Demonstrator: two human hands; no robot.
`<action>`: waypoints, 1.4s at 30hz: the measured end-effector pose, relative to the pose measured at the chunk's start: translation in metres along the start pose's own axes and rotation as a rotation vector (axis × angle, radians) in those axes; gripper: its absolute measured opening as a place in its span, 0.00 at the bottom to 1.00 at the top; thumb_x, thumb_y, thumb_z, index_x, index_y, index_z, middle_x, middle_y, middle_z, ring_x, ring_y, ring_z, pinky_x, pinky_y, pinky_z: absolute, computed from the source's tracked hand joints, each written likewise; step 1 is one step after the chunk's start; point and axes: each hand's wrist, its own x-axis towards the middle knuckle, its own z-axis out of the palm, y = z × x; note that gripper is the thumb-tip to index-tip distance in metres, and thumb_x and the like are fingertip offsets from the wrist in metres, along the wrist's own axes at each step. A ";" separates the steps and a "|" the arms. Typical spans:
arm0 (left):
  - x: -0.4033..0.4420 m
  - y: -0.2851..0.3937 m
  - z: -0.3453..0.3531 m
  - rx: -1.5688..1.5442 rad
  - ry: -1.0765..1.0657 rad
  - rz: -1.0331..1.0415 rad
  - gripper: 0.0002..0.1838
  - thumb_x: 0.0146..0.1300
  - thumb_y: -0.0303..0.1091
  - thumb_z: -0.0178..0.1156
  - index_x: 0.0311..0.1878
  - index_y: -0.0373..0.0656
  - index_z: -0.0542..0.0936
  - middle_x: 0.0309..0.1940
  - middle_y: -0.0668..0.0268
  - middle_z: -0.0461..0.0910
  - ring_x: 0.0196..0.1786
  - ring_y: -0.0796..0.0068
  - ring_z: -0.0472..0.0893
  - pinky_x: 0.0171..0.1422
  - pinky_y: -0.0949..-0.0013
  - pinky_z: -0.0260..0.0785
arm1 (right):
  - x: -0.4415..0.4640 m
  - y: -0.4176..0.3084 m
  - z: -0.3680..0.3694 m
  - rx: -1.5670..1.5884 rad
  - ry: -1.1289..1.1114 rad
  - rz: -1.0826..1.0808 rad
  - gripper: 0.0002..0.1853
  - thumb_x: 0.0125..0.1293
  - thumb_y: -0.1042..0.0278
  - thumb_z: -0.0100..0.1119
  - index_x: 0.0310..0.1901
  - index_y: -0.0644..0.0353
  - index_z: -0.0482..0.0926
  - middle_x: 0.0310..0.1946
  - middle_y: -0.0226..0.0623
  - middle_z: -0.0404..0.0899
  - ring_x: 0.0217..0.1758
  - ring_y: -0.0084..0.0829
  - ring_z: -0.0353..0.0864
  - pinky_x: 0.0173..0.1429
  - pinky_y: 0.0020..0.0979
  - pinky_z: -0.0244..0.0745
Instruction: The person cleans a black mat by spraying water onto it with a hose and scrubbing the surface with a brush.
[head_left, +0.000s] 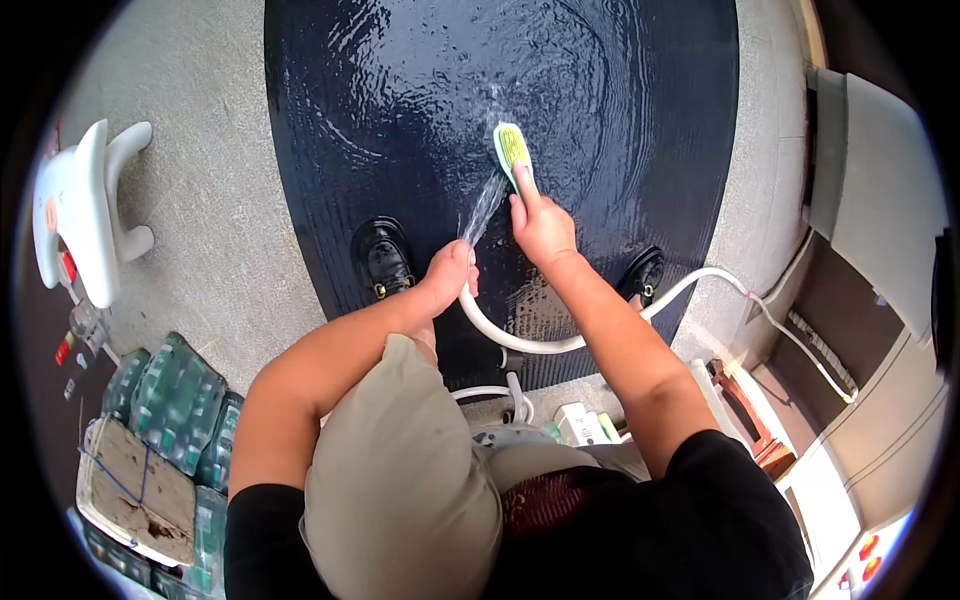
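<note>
Over the largely wetted mat, our left fingers clasp the hose, our right fingers the brush; brushed extent unclear.

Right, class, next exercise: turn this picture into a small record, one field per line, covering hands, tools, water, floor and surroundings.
Left hand: left hand grips the white hose near its end
Right hand: right hand holds a brush, yellow-green face towards the camera
Water: stream leaving the hose end, heading towards the brush
Floor: black mat, wet and shiny
Feet: two black shoes on the mat
Left side: white stool, wrapped green packs
Brush touching mat: cannot tell
</note>
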 end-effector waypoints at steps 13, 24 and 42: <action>0.002 0.007 0.004 0.033 0.114 0.055 0.12 0.66 0.40 0.37 0.33 0.45 0.66 0.17 0.65 0.66 0.18 0.68 0.70 0.27 0.61 0.70 | -0.094 0.033 0.012 -0.049 -0.149 0.055 0.32 0.68 0.59 0.53 0.72 0.37 0.56 0.27 0.49 0.79 0.29 0.50 0.81 0.37 0.47 0.77; 0.017 0.066 0.019 0.024 0.075 0.198 0.11 0.65 0.37 0.39 0.31 0.43 0.67 0.17 0.65 0.67 0.17 0.71 0.69 0.24 0.64 0.68 | 0.088 -0.015 -0.048 0.093 0.046 0.113 0.28 0.70 0.57 0.47 0.71 0.39 0.58 0.35 0.56 0.81 0.37 0.56 0.81 0.44 0.50 0.75; 0.015 0.034 0.016 0.184 0.013 0.061 0.11 0.64 0.37 0.37 0.33 0.42 0.67 0.18 0.64 0.68 0.18 0.68 0.71 0.26 0.61 0.70 | 0.078 0.025 -0.058 0.045 0.012 0.232 0.29 0.71 0.54 0.45 0.72 0.39 0.55 0.37 0.55 0.81 0.40 0.56 0.81 0.46 0.51 0.74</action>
